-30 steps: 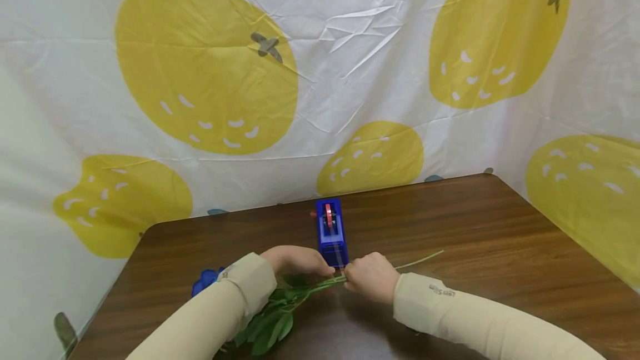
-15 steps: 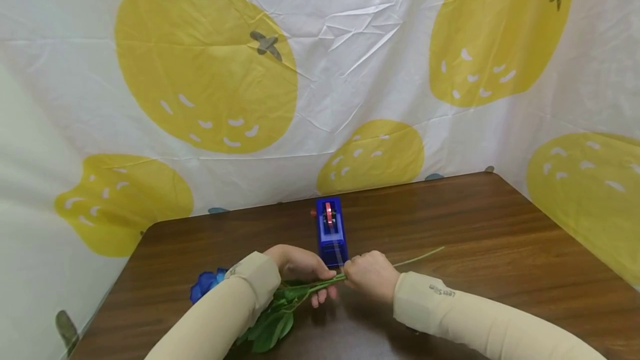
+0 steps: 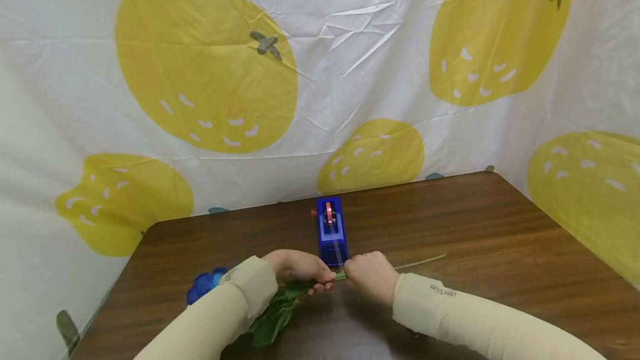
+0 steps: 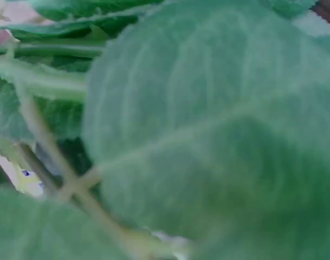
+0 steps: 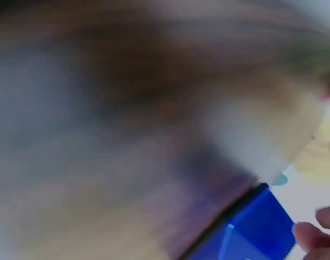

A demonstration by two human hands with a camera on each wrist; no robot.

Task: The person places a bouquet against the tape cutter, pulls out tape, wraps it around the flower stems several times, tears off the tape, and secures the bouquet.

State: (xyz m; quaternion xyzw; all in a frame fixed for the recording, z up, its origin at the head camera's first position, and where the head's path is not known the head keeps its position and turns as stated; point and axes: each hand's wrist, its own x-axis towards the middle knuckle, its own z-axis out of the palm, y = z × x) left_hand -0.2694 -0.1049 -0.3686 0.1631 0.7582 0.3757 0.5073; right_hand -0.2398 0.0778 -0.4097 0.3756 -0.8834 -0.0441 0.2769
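Note:
Blue artificial flowers (image 3: 202,288) lie at the left in the head view, partly behind the left sleeve. Their green leaves (image 3: 272,318) spread below my left hand (image 3: 302,268), which pinches the bundled stems (image 3: 340,276) between thumb and fingers. My right hand (image 3: 371,275) is curled round the stems just to the right, and one thin stem (image 3: 422,261) sticks out beyond it. From the blue tape dispenser (image 3: 332,246) a clear tape strip (image 3: 338,260) runs down to the stems between my hands. A large leaf (image 4: 208,130) fills much of the left wrist view.
The brown wooden table (image 3: 450,215) has its back edge against a white curtain (image 3: 310,99) with yellow fruit prints. In the blurred right wrist view, a blue corner of the dispenser shows low down, with fingertips (image 5: 311,235) at the right edge.
My left fingers have shifted along the stems and closed in again, with the leaves swinging slightly. The far stem tip rose a little, then dipped. The right hand stays nearly still.

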